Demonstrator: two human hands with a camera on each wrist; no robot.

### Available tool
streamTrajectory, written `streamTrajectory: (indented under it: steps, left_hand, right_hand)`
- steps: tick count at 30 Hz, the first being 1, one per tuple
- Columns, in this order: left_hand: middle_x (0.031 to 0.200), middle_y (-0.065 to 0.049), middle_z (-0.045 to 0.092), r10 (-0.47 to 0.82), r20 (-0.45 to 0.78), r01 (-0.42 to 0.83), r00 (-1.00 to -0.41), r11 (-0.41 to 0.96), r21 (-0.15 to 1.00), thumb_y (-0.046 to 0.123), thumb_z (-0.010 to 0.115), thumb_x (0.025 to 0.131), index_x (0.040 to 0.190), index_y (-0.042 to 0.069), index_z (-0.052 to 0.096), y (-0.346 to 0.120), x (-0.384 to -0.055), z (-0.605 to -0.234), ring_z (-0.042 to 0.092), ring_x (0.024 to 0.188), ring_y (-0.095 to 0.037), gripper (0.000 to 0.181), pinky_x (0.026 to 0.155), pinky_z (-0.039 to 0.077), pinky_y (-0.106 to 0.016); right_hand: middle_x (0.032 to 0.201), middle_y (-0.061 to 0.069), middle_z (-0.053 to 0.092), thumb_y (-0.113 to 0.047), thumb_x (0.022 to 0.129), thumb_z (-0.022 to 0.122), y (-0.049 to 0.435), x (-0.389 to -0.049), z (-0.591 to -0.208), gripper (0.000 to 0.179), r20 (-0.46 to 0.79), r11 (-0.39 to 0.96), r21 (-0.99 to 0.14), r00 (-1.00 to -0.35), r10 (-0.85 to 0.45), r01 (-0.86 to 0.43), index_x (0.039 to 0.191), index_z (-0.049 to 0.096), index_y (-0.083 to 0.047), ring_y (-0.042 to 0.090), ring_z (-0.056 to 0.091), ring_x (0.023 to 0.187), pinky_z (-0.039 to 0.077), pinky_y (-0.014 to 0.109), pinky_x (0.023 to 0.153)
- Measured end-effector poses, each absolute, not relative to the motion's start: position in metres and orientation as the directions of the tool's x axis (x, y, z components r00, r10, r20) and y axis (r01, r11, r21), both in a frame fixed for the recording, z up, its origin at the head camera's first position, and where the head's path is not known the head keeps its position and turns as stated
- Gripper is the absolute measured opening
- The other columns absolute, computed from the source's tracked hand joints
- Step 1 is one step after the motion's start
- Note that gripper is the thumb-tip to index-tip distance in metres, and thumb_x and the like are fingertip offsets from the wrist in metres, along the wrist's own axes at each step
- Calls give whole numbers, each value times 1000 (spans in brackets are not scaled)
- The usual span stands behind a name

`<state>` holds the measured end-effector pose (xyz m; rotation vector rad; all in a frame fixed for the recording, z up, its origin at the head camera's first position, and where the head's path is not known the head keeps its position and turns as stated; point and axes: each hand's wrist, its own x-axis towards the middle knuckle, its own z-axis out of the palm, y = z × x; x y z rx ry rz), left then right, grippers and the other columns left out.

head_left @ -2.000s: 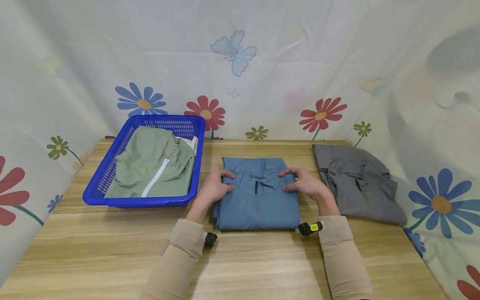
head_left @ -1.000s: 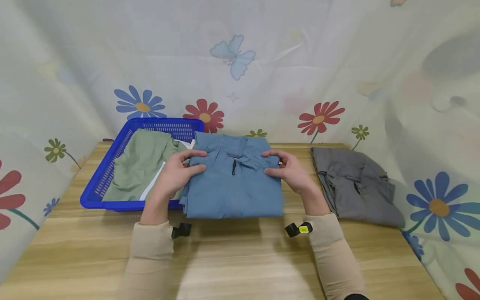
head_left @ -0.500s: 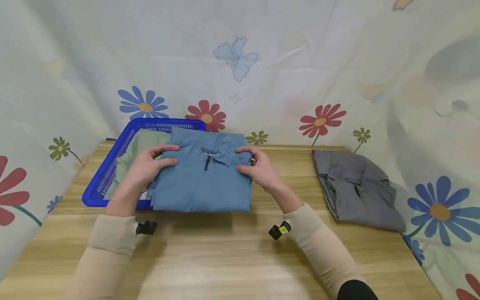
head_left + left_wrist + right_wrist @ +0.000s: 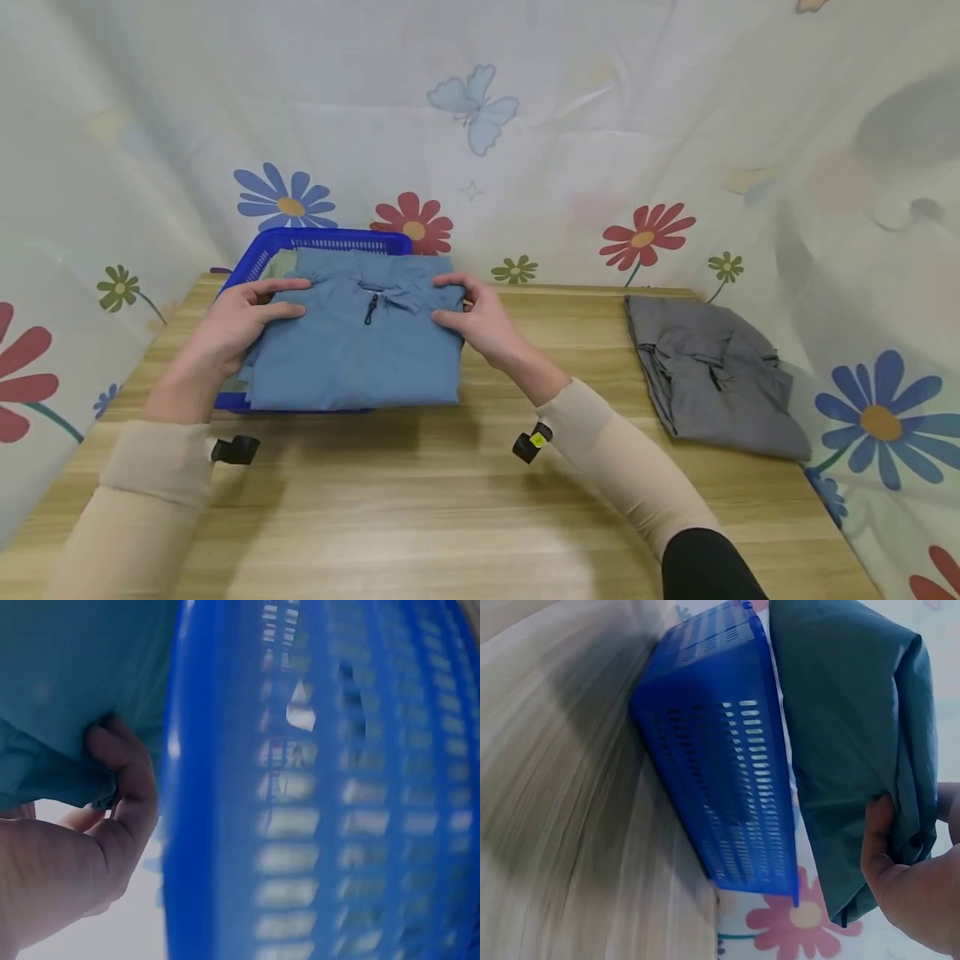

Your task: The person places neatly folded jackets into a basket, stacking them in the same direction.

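A folded blue jacket (image 4: 352,350) with a short dark zip pull is held level over the blue plastic basket (image 4: 330,238) in the head view. My left hand (image 4: 240,323) grips its left edge, thumb and fingers on top and other fingers curled beneath, as the left wrist view shows. At the right edge my right hand (image 4: 480,321) grips it the same way. In the right wrist view the jacket (image 4: 855,735) is above the basket's rim, with a gap between them. Only a sliver of the green garment (image 4: 281,264) in the basket shows; the jacket hides the rest.
A folded grey jacket (image 4: 712,375) lies at the right of the wooden table (image 4: 420,517). Behind the table hangs a flowered curtain (image 4: 540,167), close to the basket's back rim. Each sleeve cuff carries a small black camera.
Both hands have gripped the blue jacket, lifted it off the table and carried it left over the basket, covering most of the green garment. The grey jacket has stayed put.
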<state>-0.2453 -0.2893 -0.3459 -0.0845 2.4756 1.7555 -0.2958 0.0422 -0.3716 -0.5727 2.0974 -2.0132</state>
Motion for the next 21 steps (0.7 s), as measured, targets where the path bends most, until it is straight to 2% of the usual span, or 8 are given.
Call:
streamTrajectory:
  steps: [2, 3, 5, 6, 9, 10, 16, 21]
  left_hand:
    - [171, -10, 0, 33, -126, -109, -991, 328, 938, 24, 68, 102, 151, 11, 53, -299, -249, -344, 50, 133, -29, 52, 86, 54, -24]
    - [171, -11, 0, 36, -124, -105, -992, 334, 937, 23, 68, 102, 150, 11, 53, -304, -251, -343, 49, 133, -29, 52, 83, 54, -22]
    - [171, -12, 2, 35, -121, -100, -992, 367, 925, 22, 67, 102, 150, 12, 54, -314, -255, -340, 43, 140, -30, 51, 97, 52, -31]
    - [171, -14, 4, 35, -117, -94, -993, 387, 917, 21, 67, 102, 150, 11, 54, -318, -256, -339, 33, 146, -34, 51, 105, 47, -37]
    - [169, -16, 12, 12, -101, -85, -995, 459, 884, 20, 68, 102, 151, 4, 50, -329, -262, -336, 7, 154, -38, 55, 118, 27, -55]
    - [169, -17, 12, 7, -102, -87, -995, 472, 878, 20, 67, 102, 151, 3, 49, -333, -263, -336, 4, 154, -39, 55, 118, 20, -60]
    - [169, -19, 12, -20, -102, -98, -995, 512, 853, 21, 65, 103, 153, 1, 46, -349, -270, -337, 5, 153, -43, 56, 118, 15, -64]
    - [168, -23, 12, -65, -85, -107, -994, 545, 832, 18, 63, 104, 152, -2, 45, -358, -272, -339, 6, 152, -46, 54, 116, 14, -68]
  right_hand:
    - [138, 15, 54, 2, 94, 70, 33, -298, -371, 42, 123, -2, -991, -914, -387, -133, 135, 60, -4, 27, 59, 120, 53, 35, 94]
    - [138, 15, 54, 2, 95, 69, 28, -300, -371, 41, 121, -9, -992, -915, -384, -127, 134, 60, -4, 27, 58, 122, 53, 35, 95]
    - [139, 15, 54, 2, 95, 69, 19, -302, -371, 38, 126, -16, -991, -915, -384, -130, 132, 61, -3, 27, 58, 123, 53, 35, 95]
    - [139, 15, 54, 2, 95, 69, 15, -304, -371, 36, 132, -16, -991, -914, -384, -136, 130, 62, -2, 26, 58, 122, 53, 35, 94]
    - [137, 12, 56, 1, 94, 71, 1, -308, -371, 30, 157, -3, -986, -913, -376, -168, 124, 66, -2, 20, 59, 115, 54, 30, 89]
    - [136, 12, 57, 1, 94, 71, -3, -309, -371, 29, 161, 1, -985, -914, -373, -173, 123, 66, -2, 19, 59, 111, 54, 29, 87]
    - [123, 5, 62, 0, 93, 73, -25, -313, -373, 23, 160, 25, -984, -930, -332, -178, 116, 70, -3, 14, 55, 80, 50, 24, 69]
    - [123, 2, 63, -4, 93, 76, -37, -314, -370, 24, 138, 72, -983, -938, -319, -169, 117, 72, -6, 14, 56, 84, 50, 25, 71]
